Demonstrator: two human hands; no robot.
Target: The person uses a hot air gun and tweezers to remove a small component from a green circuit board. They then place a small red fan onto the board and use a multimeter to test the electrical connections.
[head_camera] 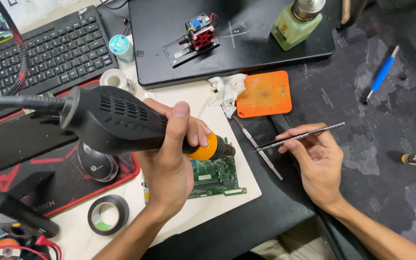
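Nearest the camera, the left hand [169, 159] has its grip wrapped tight around a black hot-air gun with an orange collar [121, 123], nozzle over a green circuit board [215, 177] on the white worktop [203, 212]. At three o'clock of the board, the right hand [316, 161] pinches slim metal tweezers [297, 136]. An orange silicone pad [264, 94] lies at twelve o'clock.

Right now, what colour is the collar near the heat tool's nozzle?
Orange, on the black heat tool in the left hand; head view.
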